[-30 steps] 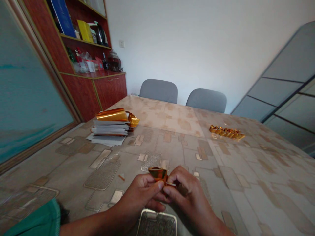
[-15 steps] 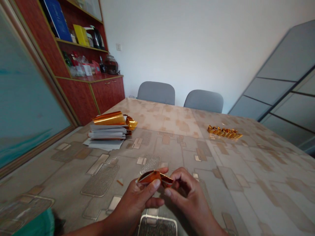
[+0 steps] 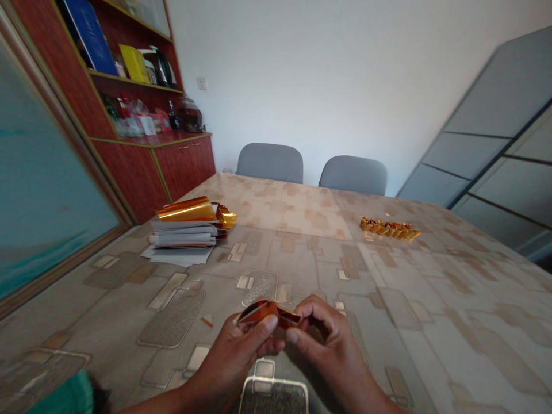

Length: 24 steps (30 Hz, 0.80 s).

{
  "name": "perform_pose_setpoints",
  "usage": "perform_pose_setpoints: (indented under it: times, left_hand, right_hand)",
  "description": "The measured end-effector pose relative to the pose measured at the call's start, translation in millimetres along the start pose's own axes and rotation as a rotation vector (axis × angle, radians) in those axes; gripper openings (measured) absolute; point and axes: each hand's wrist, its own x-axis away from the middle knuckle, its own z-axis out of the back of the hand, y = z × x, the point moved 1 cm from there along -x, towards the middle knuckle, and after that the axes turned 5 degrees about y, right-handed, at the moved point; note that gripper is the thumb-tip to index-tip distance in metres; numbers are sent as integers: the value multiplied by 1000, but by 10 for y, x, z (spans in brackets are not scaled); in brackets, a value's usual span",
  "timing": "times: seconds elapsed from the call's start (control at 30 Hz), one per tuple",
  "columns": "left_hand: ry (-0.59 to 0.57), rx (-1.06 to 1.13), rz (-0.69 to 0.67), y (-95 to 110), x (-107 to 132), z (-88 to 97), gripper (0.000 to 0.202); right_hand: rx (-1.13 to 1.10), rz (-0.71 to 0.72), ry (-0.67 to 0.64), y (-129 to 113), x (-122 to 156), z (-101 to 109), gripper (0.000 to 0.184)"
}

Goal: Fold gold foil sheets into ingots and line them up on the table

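Observation:
A curled piece of gold foil [image 3: 264,313] with an orange-red inner side is held in front of me, low in the view. My left hand [image 3: 235,359] pinches its left part between thumb and fingers. My right hand [image 3: 330,351] grips its right end with thumb and forefinger. Farther up the table, a loose roll of gold foil sheet [image 3: 187,210] rests on a stack of papers [image 3: 183,237]. Far right lies a row of small folded gold foil pieces [image 3: 390,228].
The patterned tablecloth [image 3: 452,305] covers the table, with a small orange scrap [image 3: 207,322] near my left hand. A green sleeve [image 3: 71,394] shows at lower left. A red wooden cabinet [image 3: 185,164] stands at left, grey chairs [image 3: 269,162] beyond the table.
The foil piece has turned from an upright cup to lying sideways between my fingers. My hands have eased slightly apart, and the whole view has shifted a little.

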Motion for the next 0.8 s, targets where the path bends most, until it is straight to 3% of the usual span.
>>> perform_pose_setpoints:
  times: [0.3, 0.47, 0.6, 0.8]
  left_hand:
    - [18, -8, 12, 36, 13, -21, 38]
    - [-20, -7, -16, 37, -8, 1, 35]
    - [-61, -69, -51, 38, -38, 38, 33]
    - [-75, -194, -89, 50, -76, 77, 33]
  right_hand:
    - [44, 29, -20, -48, 17, 1, 18]
    - [156, 128, 68, -102, -8, 63, 11]
    - [285, 252, -29, -156, -12, 103, 10]
    - [392, 259, -71, -144, -11, 139, 10]
